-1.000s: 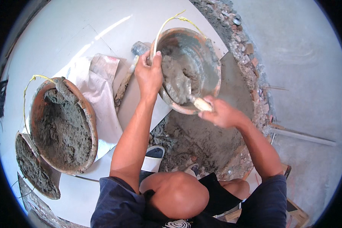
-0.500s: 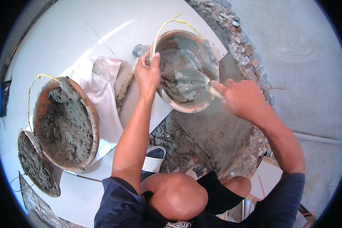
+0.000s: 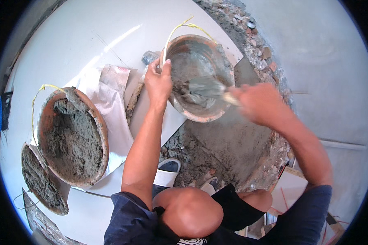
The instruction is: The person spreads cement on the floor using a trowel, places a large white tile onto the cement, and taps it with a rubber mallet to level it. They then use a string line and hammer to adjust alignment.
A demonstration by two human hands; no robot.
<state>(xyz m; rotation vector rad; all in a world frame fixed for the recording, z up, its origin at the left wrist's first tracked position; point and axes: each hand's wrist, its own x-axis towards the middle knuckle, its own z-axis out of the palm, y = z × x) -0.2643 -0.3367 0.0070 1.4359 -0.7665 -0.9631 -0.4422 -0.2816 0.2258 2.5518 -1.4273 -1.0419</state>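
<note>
From where I stood, the left grip (image 3: 158,83) pinched the rim of the mortar bucket (image 3: 204,119) at the white slab's (image 3: 178,123) edge; the right grip (image 3: 257,102) wrapped the handle of the trowel (image 3: 206,87), blade inside. The wet mortar (image 3: 191,99) looked heavy, soft and slick; stiff rim and pale handle seemed the surest holds.

Broken rubble (image 3: 262,53) edges the grey floor (image 3: 323,77).
</note>
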